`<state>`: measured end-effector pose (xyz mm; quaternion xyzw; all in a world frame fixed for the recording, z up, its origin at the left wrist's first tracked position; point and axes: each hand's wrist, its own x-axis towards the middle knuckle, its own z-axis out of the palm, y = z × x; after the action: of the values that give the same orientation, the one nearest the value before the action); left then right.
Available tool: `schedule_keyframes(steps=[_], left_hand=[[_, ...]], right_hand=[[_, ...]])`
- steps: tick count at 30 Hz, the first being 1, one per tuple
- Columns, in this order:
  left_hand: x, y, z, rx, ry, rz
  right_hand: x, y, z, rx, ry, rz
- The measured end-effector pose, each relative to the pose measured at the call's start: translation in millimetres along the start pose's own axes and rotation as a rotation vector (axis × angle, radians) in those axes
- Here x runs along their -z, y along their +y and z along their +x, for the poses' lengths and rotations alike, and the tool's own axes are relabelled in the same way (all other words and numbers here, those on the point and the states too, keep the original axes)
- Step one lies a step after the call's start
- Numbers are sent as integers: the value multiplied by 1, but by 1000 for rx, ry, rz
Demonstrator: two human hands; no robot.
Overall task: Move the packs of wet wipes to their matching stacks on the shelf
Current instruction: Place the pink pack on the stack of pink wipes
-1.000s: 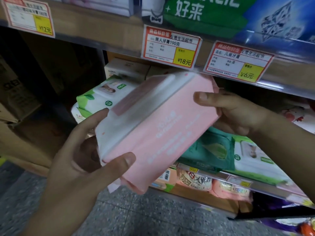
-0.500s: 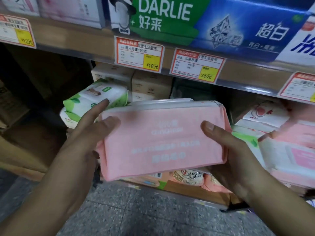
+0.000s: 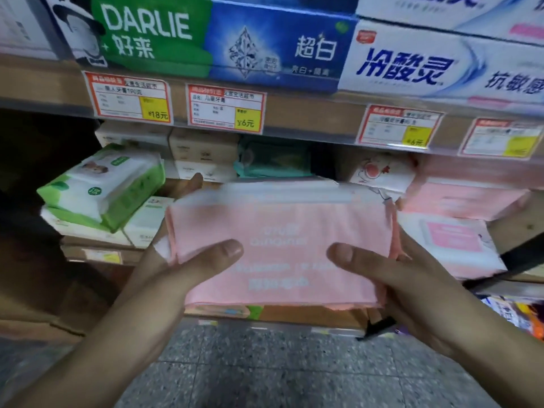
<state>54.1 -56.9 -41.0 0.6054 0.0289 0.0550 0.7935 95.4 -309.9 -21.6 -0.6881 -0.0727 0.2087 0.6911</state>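
Note:
A large pink pack of wet wipes (image 3: 282, 228) is held level in front of the middle shelf, its long side facing me. My left hand (image 3: 182, 269) grips its left end with the thumb on top. My right hand (image 3: 382, 278) grips its right end the same way. On the shelf to the right lies a stack of matching pink packs (image 3: 459, 201), with a white-and-pink pack (image 3: 450, 245) under it. At the left sits a stack of green-and-white wipes packs (image 3: 103, 187). A teal pack (image 3: 273, 160) lies at the back behind the held pack.
Beige boxes (image 3: 203, 151) stand at the back of the shelf. The upper shelf edge (image 3: 309, 119) carries price labels, with toothpaste boxes (image 3: 206, 39) above it. A lower shelf holds more goods. Speckled grey floor (image 3: 279, 372) lies below.
The pink pack has turned from tilted to level and moved toward the shelf, and my view has shifted right and up. Both hands stayed on its ends.

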Motion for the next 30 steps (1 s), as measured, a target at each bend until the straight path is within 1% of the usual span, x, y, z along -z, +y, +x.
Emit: schedule_keyframes(steps=[1,3,5,7,10,12,14,18,21,23,27,30], left_hand=[[-2,-2,0,-44,-30,44],[-13,-6,2,-73,-75,115],[-25,-8,4,-115,-164,189],[-39,-11,3,-179,-255,256],[-58,-18,3,-272,-326,306],[-68,-25,2,-333,-393,302],[-77,-29,0,-365,-426,318],[-101,-32,1,-336,-392,372],[-120,-35,5,-310,-286,489],[-132,-39,8,-307,-217,523],[-162,-50,15,-213,-173,452],[-186,-60,24,-158,-183,357]], right_hand=[[9,2,-5,5,31,-55],[24,2,-17,-12,85,-135],[40,4,-28,-23,105,-179],[51,5,-38,70,149,-230],[59,5,-52,205,239,-242],[67,8,-61,254,280,-302],[75,10,-69,264,311,-321],[95,7,-81,252,322,-331],[110,7,-87,218,371,-312],[119,9,-91,186,416,-277],[140,15,-100,169,494,-246],[159,18,-102,168,549,-263]])
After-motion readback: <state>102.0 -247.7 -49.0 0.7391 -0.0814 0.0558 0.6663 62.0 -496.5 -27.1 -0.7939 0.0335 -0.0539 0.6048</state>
